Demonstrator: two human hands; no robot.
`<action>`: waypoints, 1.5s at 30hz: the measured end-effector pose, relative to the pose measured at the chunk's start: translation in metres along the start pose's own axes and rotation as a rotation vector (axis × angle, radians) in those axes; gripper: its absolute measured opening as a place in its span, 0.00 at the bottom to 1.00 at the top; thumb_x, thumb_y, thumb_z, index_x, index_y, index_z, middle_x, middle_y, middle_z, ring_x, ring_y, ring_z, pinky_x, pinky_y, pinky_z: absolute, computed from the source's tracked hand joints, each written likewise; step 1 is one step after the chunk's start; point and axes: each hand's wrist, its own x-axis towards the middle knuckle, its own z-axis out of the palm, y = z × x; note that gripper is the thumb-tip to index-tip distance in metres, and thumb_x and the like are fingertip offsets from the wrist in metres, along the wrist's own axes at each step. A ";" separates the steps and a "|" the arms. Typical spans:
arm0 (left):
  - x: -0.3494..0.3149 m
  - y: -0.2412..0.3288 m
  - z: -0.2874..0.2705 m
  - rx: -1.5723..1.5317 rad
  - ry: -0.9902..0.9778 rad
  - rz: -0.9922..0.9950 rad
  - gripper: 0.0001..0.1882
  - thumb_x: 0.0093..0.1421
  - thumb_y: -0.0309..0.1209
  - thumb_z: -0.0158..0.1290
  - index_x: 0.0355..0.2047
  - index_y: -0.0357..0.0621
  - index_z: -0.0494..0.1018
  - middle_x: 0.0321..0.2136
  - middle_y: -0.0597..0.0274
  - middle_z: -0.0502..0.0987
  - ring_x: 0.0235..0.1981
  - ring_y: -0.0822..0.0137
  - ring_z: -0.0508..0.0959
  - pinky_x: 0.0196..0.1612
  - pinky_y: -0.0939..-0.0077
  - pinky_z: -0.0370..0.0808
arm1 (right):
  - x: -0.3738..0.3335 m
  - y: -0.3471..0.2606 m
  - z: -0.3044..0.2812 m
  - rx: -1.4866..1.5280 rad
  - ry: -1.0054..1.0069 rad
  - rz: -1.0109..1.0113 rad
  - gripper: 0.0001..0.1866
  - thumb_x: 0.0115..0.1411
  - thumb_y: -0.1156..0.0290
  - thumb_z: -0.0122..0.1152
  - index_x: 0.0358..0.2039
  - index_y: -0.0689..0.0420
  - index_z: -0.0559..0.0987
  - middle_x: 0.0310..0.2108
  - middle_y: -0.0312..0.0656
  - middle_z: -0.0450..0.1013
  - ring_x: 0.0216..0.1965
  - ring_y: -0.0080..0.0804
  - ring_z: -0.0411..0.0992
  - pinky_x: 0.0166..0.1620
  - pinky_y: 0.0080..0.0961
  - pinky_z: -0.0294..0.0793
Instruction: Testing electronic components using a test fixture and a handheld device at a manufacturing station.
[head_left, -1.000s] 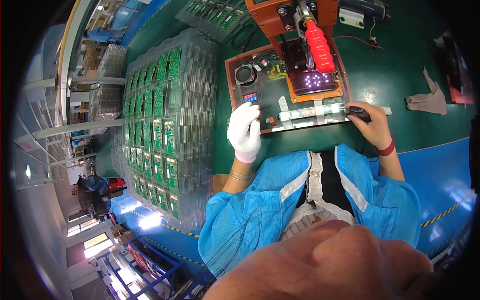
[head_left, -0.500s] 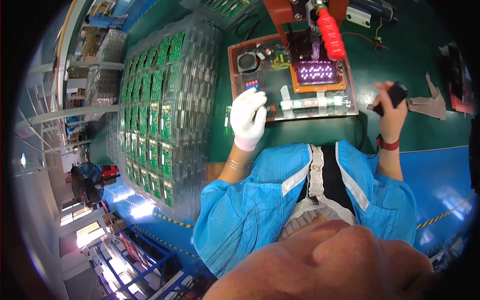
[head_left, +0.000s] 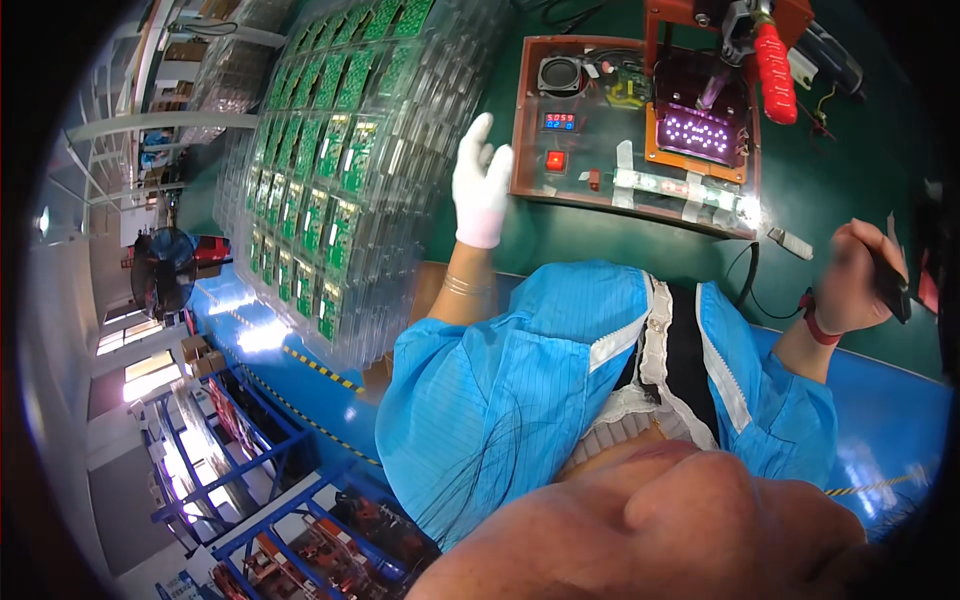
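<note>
My left hand (head_left: 482, 185), in a white glove, is raised between the stacked clear trays (head_left: 420, 190) and the test box (head_left: 640, 205). Its fingers are stretched and apart, and nothing shows in them. At the right, my bare right hand (head_left: 850, 275) has its fingers bent round a flat black object (head_left: 889, 285), whose kind I cannot make out. Under a clear cover, the red-framed box has a speaker (head_left: 565, 75), a small digit display (head_left: 559, 121) and a red switch (head_left: 556, 160). White lights glow on a panel (head_left: 695, 136) beneath the clamp with its red handle (head_left: 774, 75).
Green circuit boards (head_left: 330, 145) fill the trays at the left. A black cable (head_left: 750, 275) hangs near the box's front right corner, beside a small pale strip (head_left: 791, 243). A dark cylindrical tool (head_left: 832, 62) lies at the back right. A fan (head_left: 165, 270) stands far left.
The view has shifted, so the box appears further right. My left hand has left the box's front edge and moved toward the trays. My right hand has moved right and nearer, still holding the black object.
</note>
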 end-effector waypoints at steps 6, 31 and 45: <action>-0.006 -0.018 0.008 0.035 -0.161 0.020 0.34 0.60 0.27 0.55 0.67 0.36 0.60 0.66 0.49 0.64 0.65 0.54 0.67 0.67 0.66 0.63 | 0.000 -0.004 0.008 -0.110 -0.091 -0.048 0.16 0.58 0.87 0.58 0.48 0.67 0.76 0.39 0.60 0.79 0.27 0.36 0.75 0.35 0.26 0.78; -0.003 -0.013 0.006 -0.296 -0.160 -0.132 0.31 0.62 0.23 0.51 0.67 0.35 0.60 0.67 0.48 0.62 0.67 0.54 0.64 0.70 0.65 0.58 | 0.076 0.011 0.060 -0.352 -0.300 -0.361 0.24 0.48 0.80 0.76 0.46 0.62 0.78 0.51 0.57 0.77 0.32 0.31 0.76 0.36 0.24 0.78; 0.022 0.065 0.070 0.201 -0.539 0.868 0.21 0.56 0.40 0.57 0.47 0.42 0.76 0.48 0.54 0.77 0.53 0.49 0.73 0.58 0.57 0.68 | 0.242 0.061 0.127 -0.153 -0.219 0.275 0.15 0.58 0.69 0.68 0.43 0.63 0.81 0.31 0.39 0.81 0.29 0.22 0.75 0.34 0.15 0.72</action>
